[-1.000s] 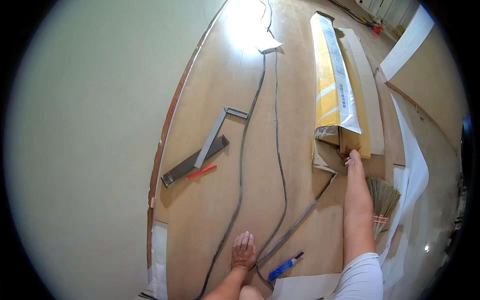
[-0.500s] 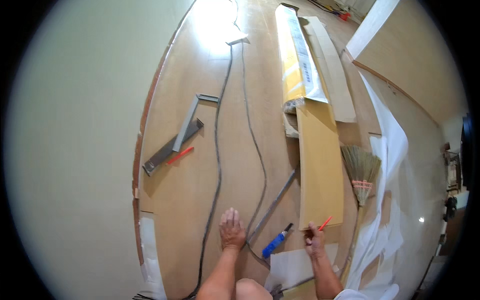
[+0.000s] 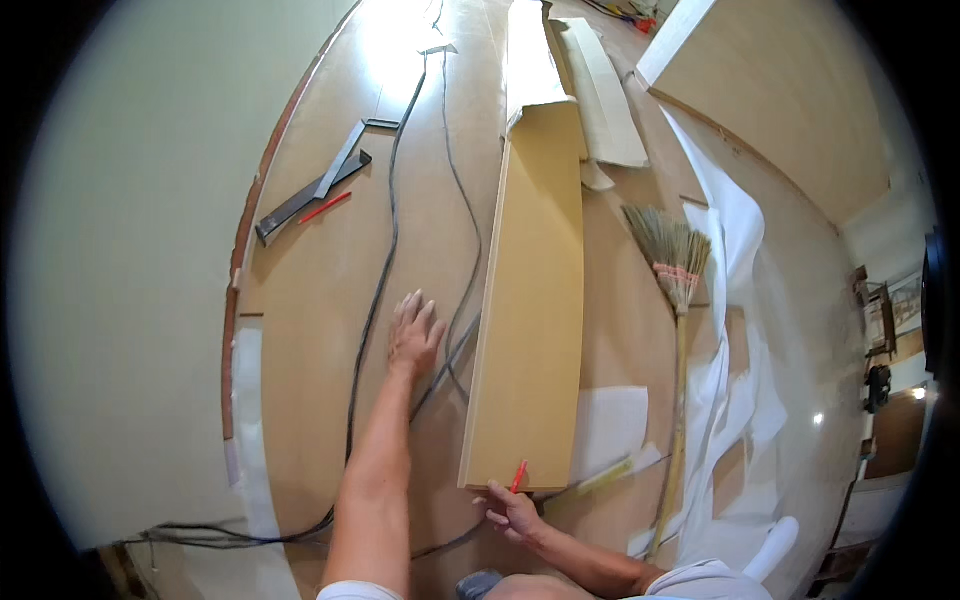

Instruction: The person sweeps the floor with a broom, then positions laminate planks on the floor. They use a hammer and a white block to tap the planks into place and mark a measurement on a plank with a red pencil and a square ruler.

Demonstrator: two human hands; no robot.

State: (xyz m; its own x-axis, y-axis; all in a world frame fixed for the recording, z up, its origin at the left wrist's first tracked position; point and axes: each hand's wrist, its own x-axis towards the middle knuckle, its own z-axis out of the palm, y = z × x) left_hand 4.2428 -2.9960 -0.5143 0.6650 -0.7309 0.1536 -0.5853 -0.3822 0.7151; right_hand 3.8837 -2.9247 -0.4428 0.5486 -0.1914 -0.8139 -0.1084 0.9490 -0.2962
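Note:
A long tan floorboard [image 3: 530, 330] reaches toward me out of a torn package [image 3: 540, 60]. My right hand [image 3: 515, 512] grips its near end, with a red pencil [image 3: 519, 476] sticking up between the fingers. My left hand [image 3: 414, 336] is flat on the wooden floor with its fingers spread, between a thick black cable [image 3: 385, 270] and a thinner cable [image 3: 470, 210]. Left of the cables lie a grey metal square [image 3: 342, 160], a dark metal bar with bent ends [image 3: 312, 200] and a second red pencil [image 3: 326, 208].
A straw broom [image 3: 675, 262] lies to the right, beside crumpled white sheeting [image 3: 735, 230]. A flat cardboard piece [image 3: 605, 100] rests by the package. White paper [image 3: 612, 425] lies right of the board. The wall [image 3: 130, 300] borders the floor at left.
The floorboard has slid toward me and out of the package, pulled by my right hand. A blue-handled tool on the floor is now out of sight. The view has shifted too.

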